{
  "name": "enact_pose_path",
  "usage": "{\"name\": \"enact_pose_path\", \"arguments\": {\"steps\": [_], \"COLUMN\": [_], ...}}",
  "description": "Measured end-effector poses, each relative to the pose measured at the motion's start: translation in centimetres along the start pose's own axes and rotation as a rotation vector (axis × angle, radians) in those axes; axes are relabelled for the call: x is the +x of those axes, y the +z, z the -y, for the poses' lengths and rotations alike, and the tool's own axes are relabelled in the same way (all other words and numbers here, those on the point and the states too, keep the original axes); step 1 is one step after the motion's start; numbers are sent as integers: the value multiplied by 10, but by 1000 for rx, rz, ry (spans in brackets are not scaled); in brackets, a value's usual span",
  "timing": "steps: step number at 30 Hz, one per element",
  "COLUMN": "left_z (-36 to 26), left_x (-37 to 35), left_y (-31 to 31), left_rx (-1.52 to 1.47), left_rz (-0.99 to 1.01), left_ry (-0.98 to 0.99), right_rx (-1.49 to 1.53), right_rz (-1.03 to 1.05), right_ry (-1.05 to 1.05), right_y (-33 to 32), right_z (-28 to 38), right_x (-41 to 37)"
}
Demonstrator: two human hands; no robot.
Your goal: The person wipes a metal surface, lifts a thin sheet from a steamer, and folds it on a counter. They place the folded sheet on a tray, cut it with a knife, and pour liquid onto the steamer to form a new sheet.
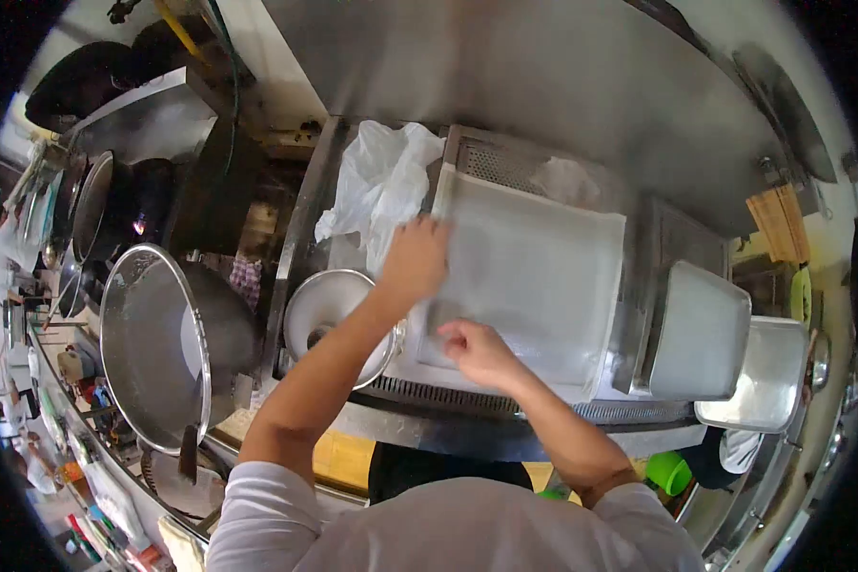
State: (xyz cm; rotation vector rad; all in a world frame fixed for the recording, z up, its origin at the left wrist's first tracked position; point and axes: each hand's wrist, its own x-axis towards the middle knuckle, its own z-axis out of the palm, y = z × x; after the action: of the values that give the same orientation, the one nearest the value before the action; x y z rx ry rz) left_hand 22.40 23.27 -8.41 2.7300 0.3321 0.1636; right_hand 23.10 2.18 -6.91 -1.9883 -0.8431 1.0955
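A shallow rectangular tray (534,276) lined with a pale, smooth white sheet or layer lies in front of me on the metal counter. My left hand (417,259) is over its left rim, beside a crumpled white plastic bag (381,186); its fingertips are smeared by motion. Lower down, my right hand (481,353) is over the tray's near left part, fingers curled in and thumb close to them. What it holds, if anything, I cannot tell. A round metal lid or pan (338,296) stands left of the tray, partly behind my left forearm.
A large deep metal pot (153,353) stands at the left. Perforated metal (496,162) shows behind the tray. Two more rectangular metal pans, one grey-white (705,329) and one shiny (763,372), are at the right. A slotted drain (448,393) runs along the counter's front edge.
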Motion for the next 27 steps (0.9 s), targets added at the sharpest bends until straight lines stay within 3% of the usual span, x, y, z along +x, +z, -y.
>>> {"name": "enact_pose_path", "arguments": {"steps": [1, 3, 6, 10, 13, 16, 17, 19, 21, 23, 25, 27], "left_z": [-15, -52, -63, -77, -83, -91, -95, -110, -125, -141, -156, -169], "left_x": [-27, -85, -143, -151, -151, -151, -149, -144, -146, -155, -170, -185], "left_y": [-6, -13, 13, 7, 3, 3, 3, -11, -21, -22, -16, -7], "left_rx": [21, 126, 157, 207, 231, 172, 142, 17, -102, -213, -264, -312], "left_rz": [219, 396, 307, 277, 290, 197, 152, 101, 30, -69, -98, -101], "left_ry": [-21, 80, 164, 161, 108, 15, -27, -113, -179, -223, -245, -279], "right_rx": [-61, -187, -649, -951, -941, -723, -498, -302, -400, -509, -966, -1010], "right_rz": [34, 92, 5, 122, 76, -58, -160, -415, -643, -810, -671, -696], "right_ry": [-13, -36, -77, 350, 325, 147, 225, 148, 69, 98, 30, 18], "right_y": [-3, -8, -20, -85, -124, -152, -167, -196, -232, -259, -296, -306], "right_z": [0, -2, -38, -87, -119, -136, -141, -131, -165, -146, -235, -233], "right_x": [-4, -13, -53, -110, -144, -143, -137, -118, -67, -31, 53, 86]}}
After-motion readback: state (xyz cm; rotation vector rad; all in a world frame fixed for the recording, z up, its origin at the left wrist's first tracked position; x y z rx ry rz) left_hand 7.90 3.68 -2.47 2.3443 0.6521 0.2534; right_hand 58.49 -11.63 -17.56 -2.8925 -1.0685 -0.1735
